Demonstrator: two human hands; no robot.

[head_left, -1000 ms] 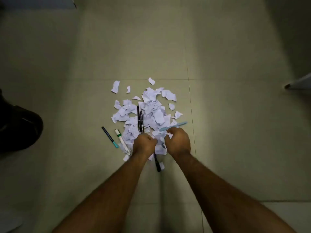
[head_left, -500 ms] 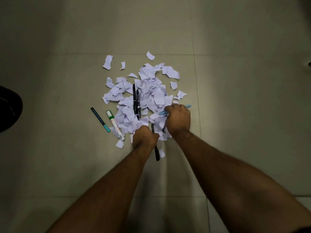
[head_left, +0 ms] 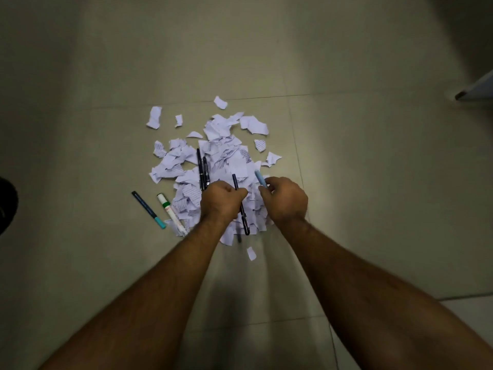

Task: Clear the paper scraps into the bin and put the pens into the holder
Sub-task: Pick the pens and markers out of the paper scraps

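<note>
A heap of white paper scraps (head_left: 221,156) lies on the tiled floor. My left hand (head_left: 221,200) is closed around a dark pen (head_left: 244,220), lifted over the heap's near edge. My right hand (head_left: 286,200) grips a light blue pen (head_left: 260,177) that sticks up past the fingers. Two black pens (head_left: 202,170) lie side by side on the heap. Left of the heap rest a dark pen with a teal cap (head_left: 148,209) and a white marker with a green band (head_left: 170,210). No bin or holder can be seen.
A dark rounded object (head_left: 6,206) sits at the left edge of the view. A pale slanted object with a dark tip (head_left: 477,88) pokes in at the right edge. Bare floor tiles (head_left: 373,182) surround the heap.
Both hands have lifted pens off the heap: the left hand raised the dark pen from the floor, and the right hand turned the light blue pen upright.
</note>
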